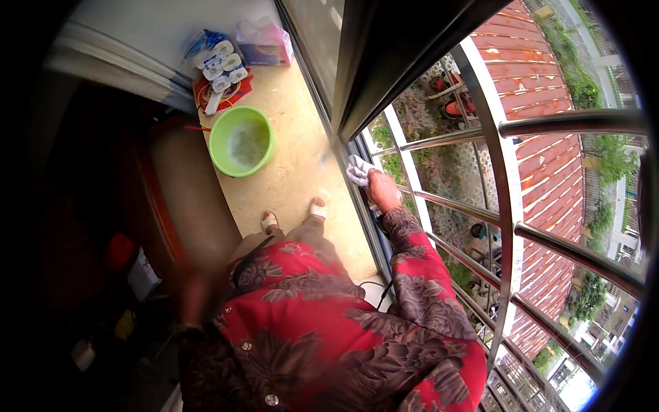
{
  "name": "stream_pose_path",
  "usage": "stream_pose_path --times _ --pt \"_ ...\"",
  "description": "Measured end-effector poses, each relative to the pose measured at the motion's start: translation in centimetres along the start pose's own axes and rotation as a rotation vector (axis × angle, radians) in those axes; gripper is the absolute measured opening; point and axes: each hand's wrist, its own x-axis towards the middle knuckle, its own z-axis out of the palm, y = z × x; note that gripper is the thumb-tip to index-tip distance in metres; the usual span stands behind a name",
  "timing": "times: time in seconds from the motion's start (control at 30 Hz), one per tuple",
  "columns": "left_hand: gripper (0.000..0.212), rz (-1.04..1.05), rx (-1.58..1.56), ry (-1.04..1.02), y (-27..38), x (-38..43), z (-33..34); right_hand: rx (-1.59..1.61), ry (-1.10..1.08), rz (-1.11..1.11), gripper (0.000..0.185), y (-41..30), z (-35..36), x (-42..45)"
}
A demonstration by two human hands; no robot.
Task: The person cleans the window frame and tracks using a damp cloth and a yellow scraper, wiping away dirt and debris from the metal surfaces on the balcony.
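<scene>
My right hand is closed around a damp-looking white cloth. It reaches over the window's lower track, and the cloth lies against the frame there. On the left, in shadow, my left hand hangs beside my body; it is blurred, so its fingers cannot be made out. A light green plastic basin with cloudy, sudsy water stands ahead of my feet on the beige stone window ledge.
Toilet rolls and a pack of tissues sit at the ledge's far end. The ledge drops off at left toward a dark room. Metal railing bars run outside the window, above a yard. A dark-framed window sash stands ahead.
</scene>
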Motion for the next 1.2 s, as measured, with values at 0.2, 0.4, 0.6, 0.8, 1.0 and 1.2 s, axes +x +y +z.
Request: stream_pose_path --times 0.2,0.4,0.6,0.8,1.0,1.2 --pt "0.026 -0.088 -0.036 0.012 10.7 -1.7 3.4 0.170 0.051 0.025 0.023 -3.1 -1.9 2.8" --pt "0.026 -0.025 0.006 -0.012 12.3 -1.0 4.4 0.111 -0.200 0.100 0.042 -5.6 -5.1 5.3" --pt "0.025 0.021 0.054 -0.064 12.9 0.5 4.7 0.034 -0.499 0.032 0.034 -0.3 -0.8 3.1" --pt "0.024 0.042 0.115 -0.067 11.4 1.1 4.1 -0.395 -0.774 -0.502 0.042 6.4 5.4 -3.8" --pt "0.024 0.107 0.173 -0.063 8.4 1.1 3.7 -0.036 -0.720 -0.454 0.058 8.3 3.0 -10.9" --pt "0.023 0.175 0.233 -0.068 6.8 1.3 3.1 -0.064 -0.514 0.203 0.040 -1.0 -6.5 -7.6"
